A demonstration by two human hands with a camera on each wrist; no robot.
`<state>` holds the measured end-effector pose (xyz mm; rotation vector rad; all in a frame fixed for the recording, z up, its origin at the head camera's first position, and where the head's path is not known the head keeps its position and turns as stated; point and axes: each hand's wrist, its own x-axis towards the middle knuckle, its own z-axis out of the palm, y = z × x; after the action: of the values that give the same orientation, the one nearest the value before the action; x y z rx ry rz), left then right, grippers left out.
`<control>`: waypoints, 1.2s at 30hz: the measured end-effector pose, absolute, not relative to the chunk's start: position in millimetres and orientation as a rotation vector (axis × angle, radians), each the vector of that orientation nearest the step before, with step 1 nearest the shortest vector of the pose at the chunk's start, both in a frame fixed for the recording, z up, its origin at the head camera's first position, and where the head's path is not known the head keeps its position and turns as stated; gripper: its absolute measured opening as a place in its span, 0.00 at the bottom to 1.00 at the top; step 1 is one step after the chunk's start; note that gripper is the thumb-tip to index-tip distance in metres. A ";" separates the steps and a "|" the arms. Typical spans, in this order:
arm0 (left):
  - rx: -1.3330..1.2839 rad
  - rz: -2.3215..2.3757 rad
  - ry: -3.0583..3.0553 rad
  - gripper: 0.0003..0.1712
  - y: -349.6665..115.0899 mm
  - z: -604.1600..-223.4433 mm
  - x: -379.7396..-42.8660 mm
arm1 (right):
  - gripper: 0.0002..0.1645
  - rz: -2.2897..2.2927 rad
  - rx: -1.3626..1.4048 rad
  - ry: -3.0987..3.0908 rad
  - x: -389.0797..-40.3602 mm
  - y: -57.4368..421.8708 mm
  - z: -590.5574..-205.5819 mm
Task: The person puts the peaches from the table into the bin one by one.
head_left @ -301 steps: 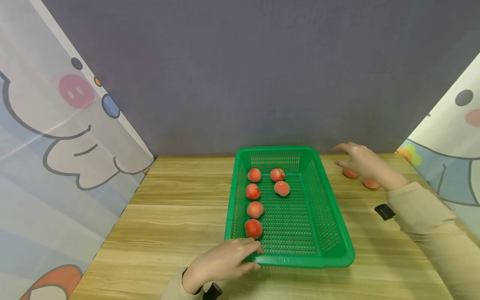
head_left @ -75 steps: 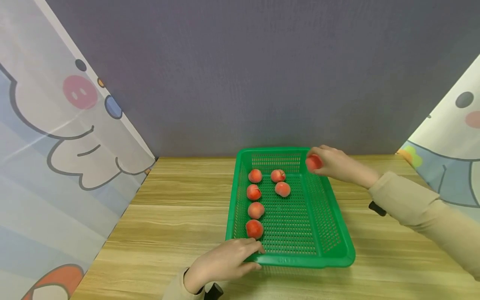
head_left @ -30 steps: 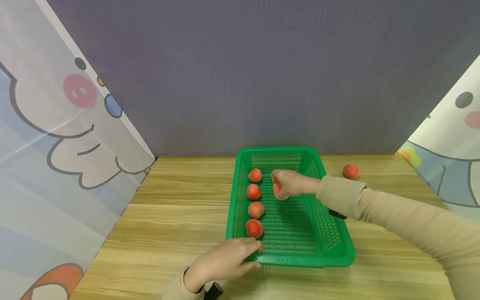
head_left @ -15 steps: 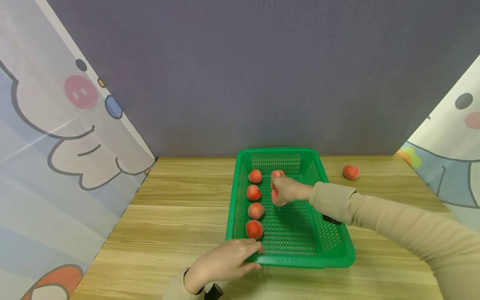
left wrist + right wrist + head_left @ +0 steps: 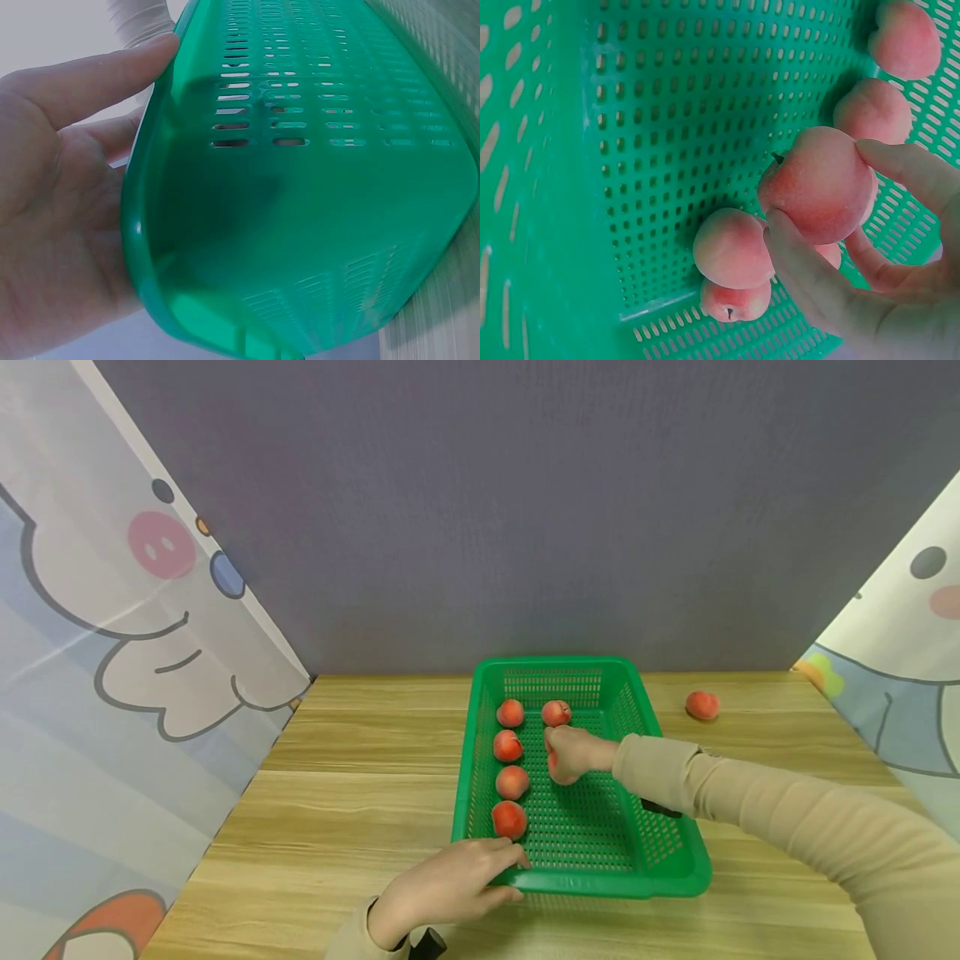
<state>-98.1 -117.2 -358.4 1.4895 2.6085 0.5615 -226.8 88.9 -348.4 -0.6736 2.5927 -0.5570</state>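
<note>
My right hand (image 5: 576, 753) is inside the green plastic basket (image 5: 592, 883), pinching a red peach (image 5: 817, 184) between thumb and fingertips over the perforated floor. Close beside the held fruit in the right wrist view sits another peach (image 5: 731, 249), which my hand covers in the head view. A further peach (image 5: 557, 712) rests just behind it. Along the basket's left side runs a row of several peaches (image 5: 512, 782). My left hand (image 5: 453, 881) grips the near left corner of the rim, with the thumb (image 5: 150, 64) laid against the edge in the left wrist view.
One loose peach (image 5: 702, 705) lies on the wooden table (image 5: 360, 802), right of the basket near the back. A grey wall (image 5: 480, 518) closes off the far edge. Cartoon-printed curtains (image 5: 142, 635) hang at both sides.
My right hand picked up a peach from the two on the right, carried it left over the rim, then brought it nearer me past the second-row peaches. The left hand stays put.
</note>
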 end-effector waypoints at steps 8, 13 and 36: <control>1.486 0.565 2.605 0.11 -117.3 -359.0 -98.1 | 0.14 -0.468 -0.696 2.629 -228.1 89.0 -355.4; 1.486 0.569 2.601 0.12 -117.7 -359.6 -98.5 | 0.16 -0.465 -0.695 2.624 -228.8 88.9 -358.2; 1.501 0.571 2.604 0.12 -117.2 -358.8 -99.0 | 0.16 -0.326 -0.651 2.630 -224.7 84.4 -364.2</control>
<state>-99.0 -117.2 -358.8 1.5015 2.6040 0.5715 -224.7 84.4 -364.2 -0.6513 2.6296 -0.3256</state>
